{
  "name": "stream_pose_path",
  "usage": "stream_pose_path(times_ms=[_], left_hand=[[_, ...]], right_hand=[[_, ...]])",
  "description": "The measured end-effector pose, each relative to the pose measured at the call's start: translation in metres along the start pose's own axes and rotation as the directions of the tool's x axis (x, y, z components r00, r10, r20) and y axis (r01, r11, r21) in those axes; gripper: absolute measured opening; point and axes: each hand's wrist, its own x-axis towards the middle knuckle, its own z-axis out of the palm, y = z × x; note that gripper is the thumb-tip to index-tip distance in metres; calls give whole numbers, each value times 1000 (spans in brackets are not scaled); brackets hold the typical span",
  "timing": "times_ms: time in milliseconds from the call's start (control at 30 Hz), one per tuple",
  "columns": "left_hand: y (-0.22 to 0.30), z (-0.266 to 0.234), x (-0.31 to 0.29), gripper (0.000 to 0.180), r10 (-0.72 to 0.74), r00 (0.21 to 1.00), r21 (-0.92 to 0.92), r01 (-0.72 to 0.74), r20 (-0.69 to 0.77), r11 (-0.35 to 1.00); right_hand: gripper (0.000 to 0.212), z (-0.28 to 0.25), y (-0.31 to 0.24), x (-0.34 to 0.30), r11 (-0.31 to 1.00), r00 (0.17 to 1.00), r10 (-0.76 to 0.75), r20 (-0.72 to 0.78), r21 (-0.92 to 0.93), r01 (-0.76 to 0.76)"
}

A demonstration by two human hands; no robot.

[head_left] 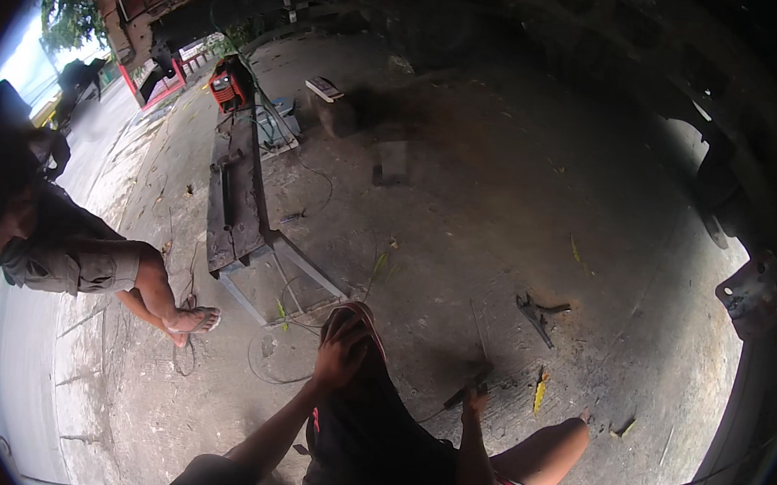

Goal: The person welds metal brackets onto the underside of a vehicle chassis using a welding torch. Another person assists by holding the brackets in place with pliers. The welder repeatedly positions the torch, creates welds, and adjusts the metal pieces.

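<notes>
My left hand (340, 354) rests on my left knee, its fingers stretched over the dark shorts and holding nothing. Low over the concrete, my right hand (477, 400) is closed around a dark welding electrode holder (465, 388). A thin rod (480, 329) sticks up from the holder. Part of the grip is hidden by my fingers and shadow. A dark forked metal tool (537, 316), whose exact kind I cannot make out, lies on the floor beyond my right hand.
A long rusty metal bench (238, 183) on legs carries a red welding machine (226, 88). Cables trail over the concrete floor (443, 247). At left sits another person (82, 262), one bare foot forward. Dark vehicle framework (556, 12) hangs overhead; a metal bracket (758, 298) juts at right.
</notes>
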Motion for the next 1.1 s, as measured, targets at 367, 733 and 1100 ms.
stream_pose_path(times_ms=[367, 733, 1100], left_hand=[[14, -1, 4, 32, 73, 997, 9, -73, 8, 997], [67, -46, -30, 23, 152, 976, -55, -145, 157, 988], [88, -28, -11, 23, 199, 978, -82, -194, 62, 978]], right_hand=[[41, -3, -28, 4, 981, 900, -74, -429, -193, -11], [44, -122, -76, 214, 351, 963, 155, -218, -899, -260], [33, -98, -46, 213, -128, 858, 124, 498, -850, 511]])
